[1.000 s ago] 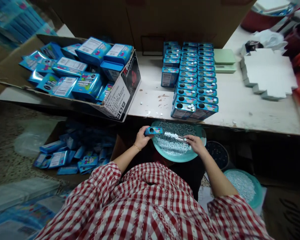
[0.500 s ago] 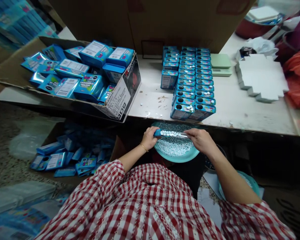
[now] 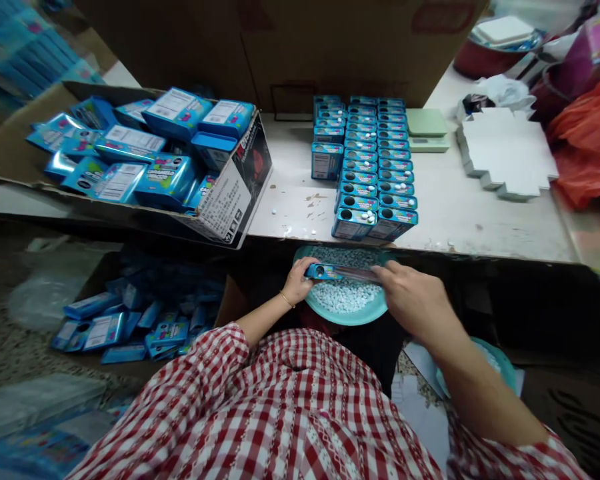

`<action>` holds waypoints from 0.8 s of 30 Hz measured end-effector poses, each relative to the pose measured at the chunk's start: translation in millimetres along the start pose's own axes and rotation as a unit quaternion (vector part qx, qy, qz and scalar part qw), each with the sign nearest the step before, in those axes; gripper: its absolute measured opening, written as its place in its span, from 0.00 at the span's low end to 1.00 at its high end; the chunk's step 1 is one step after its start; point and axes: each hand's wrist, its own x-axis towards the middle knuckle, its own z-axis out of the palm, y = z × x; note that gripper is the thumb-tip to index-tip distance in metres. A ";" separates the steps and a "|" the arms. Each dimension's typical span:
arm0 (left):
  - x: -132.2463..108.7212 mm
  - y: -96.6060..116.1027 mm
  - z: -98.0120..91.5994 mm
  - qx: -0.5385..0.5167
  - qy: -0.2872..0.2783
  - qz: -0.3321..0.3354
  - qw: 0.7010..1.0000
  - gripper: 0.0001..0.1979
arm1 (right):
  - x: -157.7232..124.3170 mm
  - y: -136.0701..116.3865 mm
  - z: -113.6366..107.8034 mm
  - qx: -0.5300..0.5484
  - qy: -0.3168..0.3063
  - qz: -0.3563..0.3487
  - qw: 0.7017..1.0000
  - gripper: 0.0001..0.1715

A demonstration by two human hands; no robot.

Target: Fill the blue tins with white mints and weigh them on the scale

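Note:
Above a teal basin (image 3: pixel 351 319) of small white candies (image 3: pixel 344 297), my left hand (image 3: pixel 298 283) is closed around a small blue candy tin (image 3: pixel 323 271) with a dark round hole in its top. My right hand (image 3: pixel 414 297) grips a narrow metal scoop (image 3: pixel 359 274), blurred by motion, whose far end reaches the tin. I cannot make out candies on the scoop. On the table beyond stand rows of upright blue tins (image 3: pixel 359 189), some with white candies lying on top.
At the left, a cardboard box (image 3: pixel 230 200) is heaped with blue tins. More tins (image 3: pixel 105 330) lie in a box below. Farther right are a pale green scale (image 3: pixel 427 123), a stack of white cut-out card (image 3: pixel 510 150) and an orange bag (image 3: pixel 587 147). The table edge overhangs the basin.
The row of white candies along the scoop is gone from sight, and the tin's hole now shows. My right hand has shifted slightly to the right. The whole view has moved a little.

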 end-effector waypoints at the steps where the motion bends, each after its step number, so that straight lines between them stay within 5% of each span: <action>1: -2.2 4.5 -9.7 -0.021 0.009 0.006 1.000 0.16 | -6.0 13.4 5.4 0.028 0.033 0.005 0.999 0.18; 5: 11.4 25.1 -51.5 -0.078 0.090 0.043 0.992 0.19 | -19.6 65.8 53.1 0.198 0.115 0.020 0.973 0.18; 8: 60.0 30.1 -68.4 -0.081 0.153 0.030 0.984 0.20 | -19.1 78.4 93.5 0.304 0.127 0.052 0.943 0.18; 13: 179.9 21.8 -55.3 -0.070 0.115 -0.018 0.991 0.26 | -18.6 64.6 137.5 0.411 0.120 0.122 0.896 0.20; 15: 207.5 16.7 -49.2 -0.040 0.115 -0.025 0.992 0.34 | -18.8 61.4 149.5 0.429 0.115 0.136 0.886 0.22; 18: 197.4 4.8 -53.2 0.035 0.147 0.006 0.988 0.37 | -17.4 60.8 164.9 0.435 0.120 0.156 0.879 0.23; 21: 144.0 -11.2 -70.8 0.153 0.194 0.024 0.969 0.27 | -15.7 58.5 177.2 0.433 0.110 0.176 0.877 0.24; 24: 100.1 -27.2 -83.8 0.229 0.145 0.024 0.962 0.15 | -15.4 54.3 185.9 0.437 0.089 0.191 0.874 0.26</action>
